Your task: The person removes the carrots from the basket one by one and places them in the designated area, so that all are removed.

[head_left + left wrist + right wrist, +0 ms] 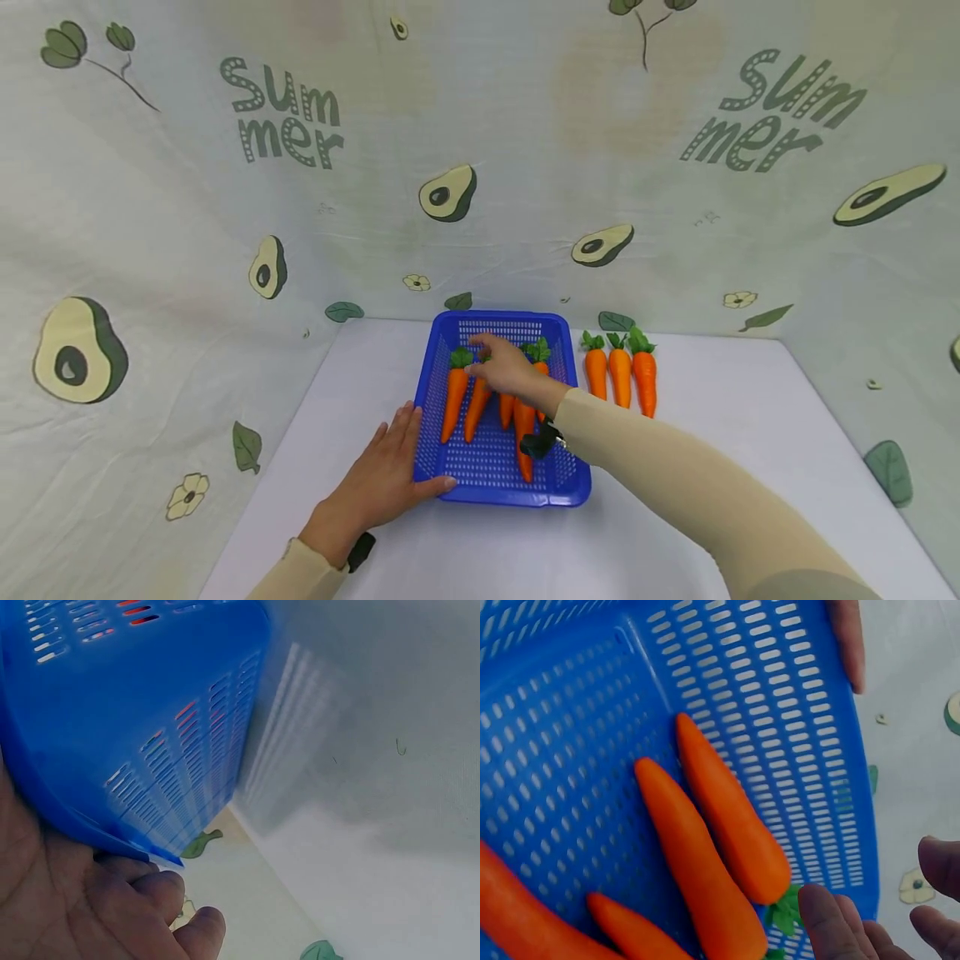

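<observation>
A blue plastic basket (498,492) with slotted walls holds several orange carrots with green leafy tops. My left hand (393,462) rests against its left side near the front corner, fingers extended along the rim and thumb over the front edge. Reaching into the basket from the right, my right hand (506,367) hovers above the carrots with nothing between its parted fingers and thumb. Below it lie the leftmost carrot (455,396) and a second carrot (477,408). In the right wrist view the fingers (829,926) are close to the green top of the carrot (735,825) along the wall.
Three carrots (620,375) lie side by side on the white table (720,417), just right of the basket. A cloth (525,117) printed with avocados, leaves and "summer" lettering hangs behind and at both sides of the table.
</observation>
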### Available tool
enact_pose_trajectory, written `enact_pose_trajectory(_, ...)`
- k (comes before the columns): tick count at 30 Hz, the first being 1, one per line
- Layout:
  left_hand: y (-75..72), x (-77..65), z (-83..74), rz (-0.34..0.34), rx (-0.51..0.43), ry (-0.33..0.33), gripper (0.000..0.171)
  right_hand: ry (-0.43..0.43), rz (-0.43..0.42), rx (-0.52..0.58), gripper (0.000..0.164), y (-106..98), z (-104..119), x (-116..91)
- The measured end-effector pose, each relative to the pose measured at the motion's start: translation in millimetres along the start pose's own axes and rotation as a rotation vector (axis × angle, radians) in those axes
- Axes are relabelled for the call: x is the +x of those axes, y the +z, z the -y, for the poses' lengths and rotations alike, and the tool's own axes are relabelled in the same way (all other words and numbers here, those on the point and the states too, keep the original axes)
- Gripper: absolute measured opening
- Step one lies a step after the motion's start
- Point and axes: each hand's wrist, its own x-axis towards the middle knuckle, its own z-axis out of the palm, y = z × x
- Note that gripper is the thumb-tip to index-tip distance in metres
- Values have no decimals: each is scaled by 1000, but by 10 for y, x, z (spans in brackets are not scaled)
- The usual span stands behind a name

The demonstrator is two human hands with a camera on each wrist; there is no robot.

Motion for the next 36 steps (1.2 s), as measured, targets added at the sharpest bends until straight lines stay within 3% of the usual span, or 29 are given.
enact_pose_trajectory(12,0,-13,12,-3,8,24,124,123,40,200,74,319,-156,162)
enact_pose_trajectory(25,1,-9,25,-15,30,26,124,178,48,242,86,494,-303,267)
enact_pose_trajectory(36,28,3,36,-13,41,22,124,245,84,483,88,561,-445,338)
